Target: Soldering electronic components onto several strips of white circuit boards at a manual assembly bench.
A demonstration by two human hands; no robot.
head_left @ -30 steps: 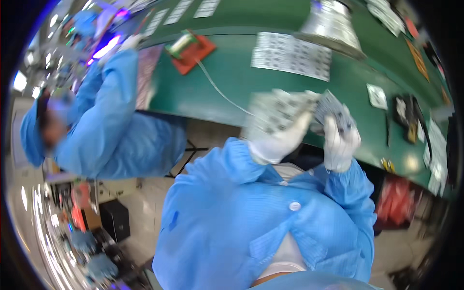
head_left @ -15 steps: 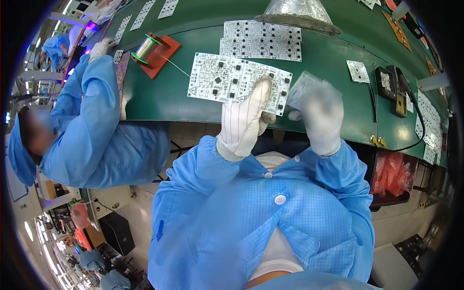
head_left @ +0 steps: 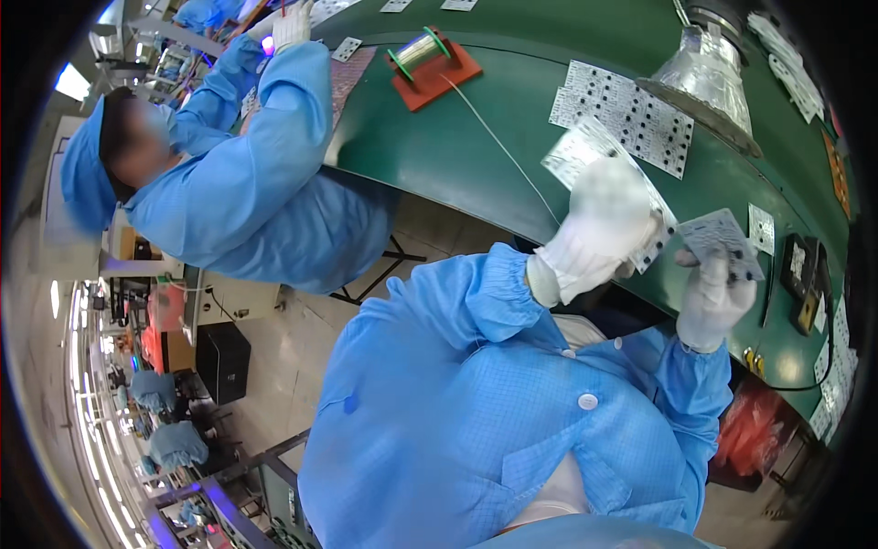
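My left hand [head_left: 599,233], in a white glove, is closed on a white circuit board panel [head_left: 574,151] that slants down to the right. Fingers and glove cover its middle. My right hand [head_left: 715,302], also gloved, grips a smaller circuit board [head_left: 718,233] by its lower edge. That board is greyish on the side I see and sits just right of the panel, with a narrow gap between them. A thin wire [head_left: 503,142] runs from a solder spool [head_left: 419,52] towards my left wrist; its far end is hidden.
The spool's red stand [head_left: 457,69] rests on the green table [head_left: 384,128]. Beyond my hands lie more board panels [head_left: 672,137] and a foil-covered cone [head_left: 704,78]. At right are a small board [head_left: 761,227] and a black tool holder [head_left: 800,274]. A co-worker [head_left: 238,201] sits at left.
The whole view has turned, shifting the table and both hands to the right. The panel in my left hand has tilted steeply. The right hand's board, blurred before, now shows clearly.
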